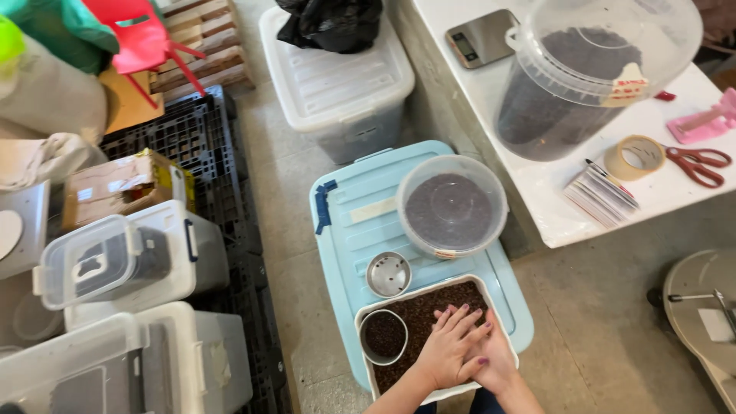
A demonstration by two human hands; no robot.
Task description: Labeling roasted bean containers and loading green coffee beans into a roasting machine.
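Both my hands rest in a white rectangular tray (365,316) filled with dark brown granular material (437,299). My left hand (448,345) lies flat with fingers spread on the material, partly overlapping my right hand (494,360), which lies flat beside and under it. Neither hand holds anything. A round metal cup (383,336) full of the same dark material stands in the tray's left part, just left of my left hand. The tray sits on a light blue bin lid (345,238).
On the blue lid stand an empty metal bowl (389,274) and a lidded round clear tub (452,205) of dark material. The white table (537,192) on the right holds a large clear bucket (590,69), a scale (479,37), a tape roll (634,157) and scissors (698,165). Clear storage boxes (123,261) crowd the left.
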